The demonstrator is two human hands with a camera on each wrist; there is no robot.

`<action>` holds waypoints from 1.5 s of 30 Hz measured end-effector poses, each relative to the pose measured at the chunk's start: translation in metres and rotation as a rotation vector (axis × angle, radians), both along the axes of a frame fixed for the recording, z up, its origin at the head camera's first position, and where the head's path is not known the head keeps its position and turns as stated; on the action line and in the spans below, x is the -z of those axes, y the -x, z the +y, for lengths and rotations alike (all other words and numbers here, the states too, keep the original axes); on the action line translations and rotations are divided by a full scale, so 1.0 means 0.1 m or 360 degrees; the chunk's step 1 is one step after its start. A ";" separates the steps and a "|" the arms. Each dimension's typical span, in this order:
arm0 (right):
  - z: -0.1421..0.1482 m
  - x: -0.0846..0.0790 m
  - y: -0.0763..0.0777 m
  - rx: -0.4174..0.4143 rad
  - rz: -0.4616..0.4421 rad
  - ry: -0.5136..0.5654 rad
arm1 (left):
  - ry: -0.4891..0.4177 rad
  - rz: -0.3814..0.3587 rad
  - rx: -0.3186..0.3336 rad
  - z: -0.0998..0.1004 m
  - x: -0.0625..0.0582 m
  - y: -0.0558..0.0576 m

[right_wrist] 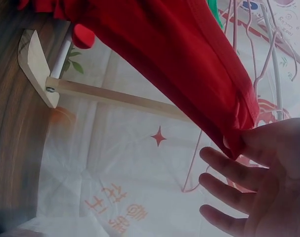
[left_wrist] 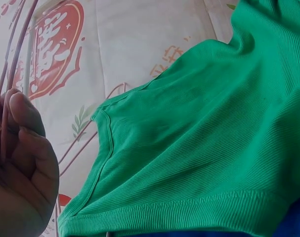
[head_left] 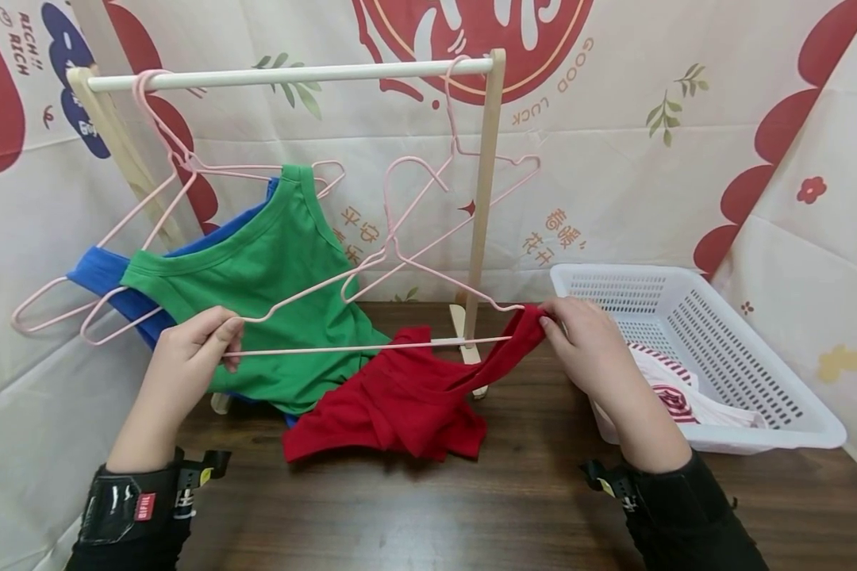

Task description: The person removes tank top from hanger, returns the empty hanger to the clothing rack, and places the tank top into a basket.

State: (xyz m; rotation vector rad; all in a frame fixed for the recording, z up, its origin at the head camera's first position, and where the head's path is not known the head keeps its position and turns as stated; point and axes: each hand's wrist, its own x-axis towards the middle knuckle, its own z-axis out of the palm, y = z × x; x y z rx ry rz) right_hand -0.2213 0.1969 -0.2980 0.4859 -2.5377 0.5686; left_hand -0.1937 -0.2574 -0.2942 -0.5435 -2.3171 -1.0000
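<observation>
My left hand grips the left end of a pink wire hanger, held up in front of the rack. A red tank top droops from the hanger's right end, one strap around that end and its body crumpled low over the table. My right hand pinches this strap between thumb and index finger; in the right wrist view the other fingers are spread. Close beyond the left hand hangs a green ribbed tank top, partly covering a blue top, both on pink hangers.
A white rail on wooden posts carries the hung tops and a bare pink hanger at its right end. At right stands a white perforated basket with a white and dark red garment inside. Printed cloth lines the back.
</observation>
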 end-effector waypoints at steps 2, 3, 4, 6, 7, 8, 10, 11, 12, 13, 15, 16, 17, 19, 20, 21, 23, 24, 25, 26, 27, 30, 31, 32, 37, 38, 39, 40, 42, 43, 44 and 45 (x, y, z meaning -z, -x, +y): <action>0.00 0.00 0.00 0.0013 -0.0032 -0.0020 | -0.0003 0.0002 0.0003 0.00 0.00 -0.01; 0.01 0.01 0.00 0.0020 -0.0052 -0.0029 | -0.0002 0.0003 0.0004 0.00 0.00 -0.01; 0.01 0.01 0.00 0.0029 -0.0079 -0.0034 | -0.0001 0.0003 0.0003 0.00 0.01 -0.02; 0.01 0.02 0.00 0.0039 -0.0124 -0.0047 | 0.0000 0.0003 -0.0005 -0.01 0.01 -0.02; 0.01 0.03 0.00 0.0042 -0.0143 -0.0055 | -0.0001 0.0003 -0.0010 -0.01 0.02 -0.03; 0.02 0.03 0.00 0.0041 -0.0153 -0.0066 | -0.0001 0.0001 -0.0018 -0.01 0.02 -0.03; 0.03 0.04 -0.01 0.0041 -0.0171 -0.0078 | -0.0001 -0.0004 -0.0034 -0.03 0.02 -0.04; 0.04 0.05 -0.01 0.0043 -0.0172 -0.0084 | -0.0004 -0.0009 -0.0041 -0.03 0.02 -0.04; 0.04 0.05 -0.01 0.0046 -0.0176 -0.0089 | -0.0006 -0.0011 -0.0049 -0.04 0.02 -0.05; 0.05 0.05 -0.01 0.0048 -0.0176 -0.0095 | -0.0008 -0.0015 -0.0054 -0.04 0.01 -0.05; 0.06 0.07 -0.01 0.0049 -0.0185 -0.0109 | -0.0003 -0.0014 -0.0058 -0.03 -0.01 -0.08; 0.07 0.08 -0.01 0.0046 -0.0188 -0.0116 | 0.0001 -0.0011 -0.0055 -0.02 -0.02 -0.10; 0.07 0.08 -0.01 0.0040 -0.0191 -0.0132 | 0.0010 -0.0004 -0.0052 0.00 -0.05 -0.13; 0.07 0.09 -0.02 0.0012 -0.0198 -0.0166 | 0.0032 0.0013 -0.0044 0.05 -0.10 -0.19; 0.07 0.10 -0.02 0.0001 -0.0203 -0.0190 | 0.0040 0.0022 -0.0040 0.08 -0.12 -0.22; 0.07 0.11 -0.03 -0.0012 -0.0207 -0.0211 | 0.0035 0.0031 -0.0027 0.09 -0.14 -0.24; 0.06 0.13 -0.04 -0.0026 -0.0213 -0.0261 | 0.0016 0.0043 -0.0021 0.11 -0.16 -0.26; 0.06 0.13 -0.05 -0.0031 -0.0214 -0.0280 | 0.0001 0.0045 -0.0023 0.10 -0.16 -0.26; 0.05 0.14 -0.07 -0.0033 -0.0209 -0.0299 | -0.0013 0.0048 -0.0027 0.10 -0.15 -0.26; 0.05 0.15 -0.08 -0.0036 -0.0202 -0.0313 | -0.0026 0.0052 -0.0033 0.08 -0.13 -0.24; 0.04 0.15 -0.09 -0.0042 -0.0193 -0.0321 | -0.0037 0.0053 -0.0041 0.05 -0.10 -0.22; 0.02 0.17 -0.14 -0.0073 -0.0132 -0.0338 | -0.0041 0.0068 -0.0076 -0.02 -0.01 -0.16; 0.01 0.17 -0.15 -0.0085 -0.0104 -0.0340 | -0.0045 0.0075 -0.0076 -0.04 0.02 -0.13; 0.00 0.18 -0.17 -0.0101 -0.0073 -0.0341 | -0.0052 0.0084 -0.0073 -0.06 0.04 -0.11; -0.04 0.19 -0.24 -0.0228 0.0142 -0.0337 | -0.0124 0.0102 -0.0103 -0.08 0.09 -0.07; -0.05 0.19 -0.25 -0.0259 0.0189 -0.0338 | -0.0139 0.0107 -0.0121 -0.09 0.09 -0.07; -0.05 0.19 -0.26 -0.0285 0.0234 -0.0340 | -0.0152 0.0109 -0.0141 -0.09 0.09 -0.06; -0.06 0.20 -0.27 -0.0304 0.0271 -0.0345 | -0.0168 0.0116 -0.0151 -0.08 0.09 -0.06; -0.06 0.20 -0.28 -0.0335 0.0336 -0.0354 | -0.0196 0.0135 -0.0172 -0.08 0.09 -0.06; -0.06 0.20 -0.28 -0.0342 0.0352 -0.0363 | -0.0205 0.0148 -0.0189 -0.09 0.09 -0.05; -0.06 0.20 -0.29 -0.0343 0.0365 -0.0375 | -0.0222 0.0159 -0.0194 -0.09 0.09 -0.05; -0.06 0.20 -0.29 -0.0343 0.0374 -0.0387 | -0.0241 0.0168 -0.0206 -0.09 0.09 -0.05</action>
